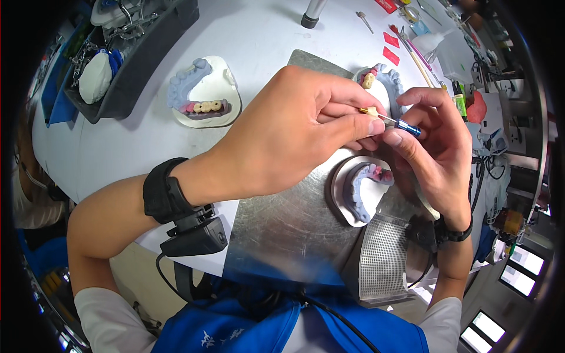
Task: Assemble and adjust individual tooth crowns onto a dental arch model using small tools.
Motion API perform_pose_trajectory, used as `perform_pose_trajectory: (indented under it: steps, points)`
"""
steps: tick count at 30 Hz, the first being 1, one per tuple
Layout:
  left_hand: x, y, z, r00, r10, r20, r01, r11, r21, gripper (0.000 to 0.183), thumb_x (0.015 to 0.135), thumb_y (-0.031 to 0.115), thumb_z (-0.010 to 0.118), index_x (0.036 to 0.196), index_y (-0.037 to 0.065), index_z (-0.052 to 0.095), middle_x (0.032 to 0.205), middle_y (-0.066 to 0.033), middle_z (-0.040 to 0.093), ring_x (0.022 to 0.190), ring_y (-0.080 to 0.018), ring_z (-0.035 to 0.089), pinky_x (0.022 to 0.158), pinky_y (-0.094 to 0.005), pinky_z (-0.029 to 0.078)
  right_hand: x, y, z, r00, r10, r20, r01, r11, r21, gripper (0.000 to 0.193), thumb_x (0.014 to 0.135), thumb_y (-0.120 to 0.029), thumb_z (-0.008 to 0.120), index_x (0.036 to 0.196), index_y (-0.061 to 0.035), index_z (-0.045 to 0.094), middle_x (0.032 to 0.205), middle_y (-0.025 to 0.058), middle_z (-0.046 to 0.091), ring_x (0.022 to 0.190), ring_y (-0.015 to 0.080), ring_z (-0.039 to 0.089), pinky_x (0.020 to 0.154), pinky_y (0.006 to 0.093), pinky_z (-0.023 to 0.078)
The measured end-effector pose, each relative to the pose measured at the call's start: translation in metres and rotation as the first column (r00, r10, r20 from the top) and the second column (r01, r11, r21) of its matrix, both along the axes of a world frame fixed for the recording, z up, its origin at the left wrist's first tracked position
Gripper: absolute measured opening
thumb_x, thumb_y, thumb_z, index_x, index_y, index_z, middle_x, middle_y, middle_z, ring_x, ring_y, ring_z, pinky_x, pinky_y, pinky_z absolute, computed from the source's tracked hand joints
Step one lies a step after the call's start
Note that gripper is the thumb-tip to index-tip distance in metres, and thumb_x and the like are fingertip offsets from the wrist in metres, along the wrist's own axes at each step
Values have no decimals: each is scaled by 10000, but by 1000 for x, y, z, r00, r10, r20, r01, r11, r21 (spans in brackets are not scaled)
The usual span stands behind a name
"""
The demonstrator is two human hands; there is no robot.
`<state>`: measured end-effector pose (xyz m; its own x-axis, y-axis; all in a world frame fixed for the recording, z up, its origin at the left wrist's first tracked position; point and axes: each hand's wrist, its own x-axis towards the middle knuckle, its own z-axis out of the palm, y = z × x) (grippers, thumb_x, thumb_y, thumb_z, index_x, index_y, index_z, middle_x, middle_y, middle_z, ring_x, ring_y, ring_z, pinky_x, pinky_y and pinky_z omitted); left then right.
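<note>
My left hand (282,132) is closed in a pinch on a small cream-coloured dental crown (373,111) with a gold-coloured metal part at its end. In my right hand (438,144) is a small screwdriver (407,126) with a blue handle, its thin shaft pointing at the crown. The fingertips hide whether the tip sits inside it. Just below the hands lies a dental model (355,194) with grey-blue teeth and pink gum. A second model (389,76), bearing a yellowish tooth, is partly covered by the hands. Off to the left rests a third model (203,93) with several cream teeth.
A metal sheet (282,229) covers the table's near part, with a perforated metal plate (384,259) at its right. A black bin (144,59) of models and metal frames stands far left. Brushes (415,56) and red pieces (391,56) lie far right.
</note>
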<state>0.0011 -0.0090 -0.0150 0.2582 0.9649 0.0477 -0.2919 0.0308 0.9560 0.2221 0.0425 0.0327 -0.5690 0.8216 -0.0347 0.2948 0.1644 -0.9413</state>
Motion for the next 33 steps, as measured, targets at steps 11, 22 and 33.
perform_pose_trajectory:
  steps: [11, 22, 33]
  points:
    - [-2, -1, 2, 999, -33, 31, 34, 999, -34, 280, 1021, 26, 624, 1257, -124, 643, 1070, -224, 750, 1011, -239, 751, 905, -320, 618, 8, 3, 3, 993, 33, 111, -32, 999, -6, 161, 1058, -135, 634, 1114, 14, 651, 776, -13, 637, 664, 13, 541, 558, 188, 392]
    - [-2, 0, 0, 1000, -26, 13, 26, 1000, -17, 289, 1026, 22, 604, 1276, -118, 640, 1099, -216, 747, 1032, -236, 745, 921, -330, 612, 7, 4, -4, 998, 34, -50, -37, 997, -62, 197, 965, -4, 719, 1128, 42, 619, 1029, 74, 688, 842, 90, 664, 721, 227, 544]
    - [-9, 9, -1, 980, -190, 57, 190, 982, 7, 397, 1090, 157, 490, 1376, -103, 584, 1197, -278, 701, 1120, -312, 720, 999, -391, 585, 10, 4, -4, 1000, 22, -11, -22, 999, 28, 125, 971, -19, 711, 1075, 31, 662, 952, 51, 708, 781, 73, 641, 691, 223, 523]
